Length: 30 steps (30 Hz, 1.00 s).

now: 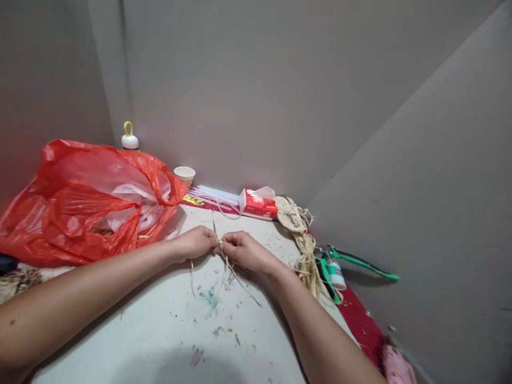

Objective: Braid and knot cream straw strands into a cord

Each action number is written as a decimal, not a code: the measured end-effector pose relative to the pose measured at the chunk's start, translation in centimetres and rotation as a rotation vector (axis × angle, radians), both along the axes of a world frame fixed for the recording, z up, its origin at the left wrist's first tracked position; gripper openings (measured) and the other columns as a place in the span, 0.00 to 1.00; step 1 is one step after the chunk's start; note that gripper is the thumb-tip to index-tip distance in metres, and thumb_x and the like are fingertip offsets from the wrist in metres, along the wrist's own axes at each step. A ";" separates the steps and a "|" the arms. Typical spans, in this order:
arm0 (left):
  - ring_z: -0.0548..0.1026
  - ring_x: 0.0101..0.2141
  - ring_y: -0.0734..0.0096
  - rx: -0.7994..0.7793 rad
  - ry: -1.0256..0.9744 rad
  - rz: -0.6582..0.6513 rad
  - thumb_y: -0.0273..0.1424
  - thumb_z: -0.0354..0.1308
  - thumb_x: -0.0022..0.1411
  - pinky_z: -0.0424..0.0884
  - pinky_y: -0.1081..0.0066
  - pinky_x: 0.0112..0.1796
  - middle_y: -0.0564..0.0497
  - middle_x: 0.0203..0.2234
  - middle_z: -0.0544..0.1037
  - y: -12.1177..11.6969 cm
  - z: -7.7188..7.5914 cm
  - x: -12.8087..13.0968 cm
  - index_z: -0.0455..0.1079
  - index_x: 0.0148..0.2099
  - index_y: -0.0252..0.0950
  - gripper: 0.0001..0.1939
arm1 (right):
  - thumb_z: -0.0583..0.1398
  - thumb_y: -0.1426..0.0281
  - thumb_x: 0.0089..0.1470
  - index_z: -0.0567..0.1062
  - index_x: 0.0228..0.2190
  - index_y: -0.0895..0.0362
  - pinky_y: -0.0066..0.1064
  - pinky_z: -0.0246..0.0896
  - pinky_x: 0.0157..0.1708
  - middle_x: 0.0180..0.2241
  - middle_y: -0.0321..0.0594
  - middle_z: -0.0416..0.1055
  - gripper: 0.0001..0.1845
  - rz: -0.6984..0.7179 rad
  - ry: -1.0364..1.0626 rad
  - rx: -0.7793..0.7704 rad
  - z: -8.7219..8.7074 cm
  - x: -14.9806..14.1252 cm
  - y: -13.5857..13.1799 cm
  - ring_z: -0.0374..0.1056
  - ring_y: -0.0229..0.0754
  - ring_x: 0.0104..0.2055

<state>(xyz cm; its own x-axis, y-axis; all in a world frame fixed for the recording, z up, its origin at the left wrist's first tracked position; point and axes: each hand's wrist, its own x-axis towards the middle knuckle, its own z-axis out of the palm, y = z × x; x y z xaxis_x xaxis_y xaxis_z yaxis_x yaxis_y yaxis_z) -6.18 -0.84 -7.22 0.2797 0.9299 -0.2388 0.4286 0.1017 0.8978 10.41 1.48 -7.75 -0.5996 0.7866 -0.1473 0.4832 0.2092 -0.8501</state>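
Thin tan strands of dried plant fibre [244,288] run through both hands over the middle of the table, some ends pointing up and others trailing down. My left hand [200,241] pinches them from the left with its fingers closed. Close against it, my right hand [245,249] is also closed on the strands, thumb and forefinger meeting near the left fingertips. Where the strands cross is mostly hidden by the fingers. Below the hands, pale loose ends hang over the white tabletop [168,325], which is marked with dark and teal stains.
A red plastic bag [92,213] fills the left side, a white-capped bottle [130,140] behind it. Along the back are a paper cup [184,174], white sticks [218,193] and a tissue pack [259,204]. Fibre bundles [307,250], green-handled shears [362,261] and a thread spool [336,276] lie right.
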 end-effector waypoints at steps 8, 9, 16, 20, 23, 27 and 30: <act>0.47 0.11 0.81 -0.132 -0.105 0.063 0.29 0.48 0.52 0.41 0.74 0.15 0.61 0.09 0.54 -0.1 0.4 0.0 0.64 0.22 0.35 0.09 | 0.53 0.68 0.49 0.64 0.19 0.59 0.23 0.43 0.20 0.17 0.29 0.54 0.11 0.058 -0.029 0.139 -0.2 -0.4 0.2 0.48 0.30 0.20; 0.47 0.11 0.81 -0.122 -0.097 0.084 0.28 0.48 0.51 0.41 0.74 0.15 0.60 0.09 0.54 -0.2 0.4 0.1 0.63 0.21 0.35 0.09 | 0.53 0.68 0.49 0.64 0.19 0.59 0.24 0.43 0.20 0.17 0.29 0.53 0.11 0.064 -0.037 0.143 -0.2 -0.4 0.2 0.47 0.31 0.21; 0.49 0.11 0.83 -0.076 -0.033 0.123 0.27 0.49 0.51 0.42 0.74 0.16 0.60 0.09 0.57 -0.2 0.1 0.5 0.63 0.20 0.34 0.10 | 0.55 0.66 0.47 0.67 0.22 0.60 0.24 0.45 0.20 0.17 0.31 0.59 0.09 0.000 -0.119 0.065 1.2 0.5 -0.1 0.52 0.32 0.20; 0.48 0.11 0.83 -0.075 -0.004 0.115 0.28 0.50 0.52 0.41 0.74 0.16 0.60 0.09 0.56 0.0 0.2 0.5 0.63 0.20 0.34 0.10 | 0.53 0.67 0.49 0.66 0.23 0.58 0.24 0.47 0.21 0.18 0.30 0.59 0.08 0.034 -0.109 0.026 1.9 1.0 -0.2 0.52 0.32 0.20; 0.49 0.11 0.83 -0.077 -0.014 0.114 0.28 0.50 0.52 0.42 0.74 0.17 0.60 0.09 0.57 0.0 0.4 0.7 0.63 0.20 0.34 0.10 | 0.51 0.68 0.50 0.63 0.22 0.57 0.24 0.46 0.20 0.17 0.29 0.56 0.08 -0.003 -0.129 0.035 2.1 0.8 -0.5 0.51 0.32 0.19; 0.48 0.11 0.84 -0.097 -0.041 0.105 0.28 0.49 0.53 0.41 0.74 0.17 0.61 0.09 0.56 -0.2 0.6 0.7 0.62 0.20 0.34 0.11 | 0.49 0.70 0.50 0.62 0.18 0.58 0.26 0.46 0.20 0.16 0.32 0.57 0.12 -0.058 -0.165 0.032 2.2 0.0 -1.2 0.51 0.32 0.18; 0.48 0.11 0.84 -0.118 -0.085 0.109 0.27 0.50 0.52 0.41 0.74 0.17 0.61 0.09 0.56 -0.2 0.4 0.6 0.58 0.18 0.35 0.12 | 0.48 0.70 0.50 0.61 0.17 0.57 0.26 0.44 0.20 0.15 0.32 0.56 0.13 -0.100 -0.167 0.053 2.0 -0.9 -1.9 0.51 0.33 0.18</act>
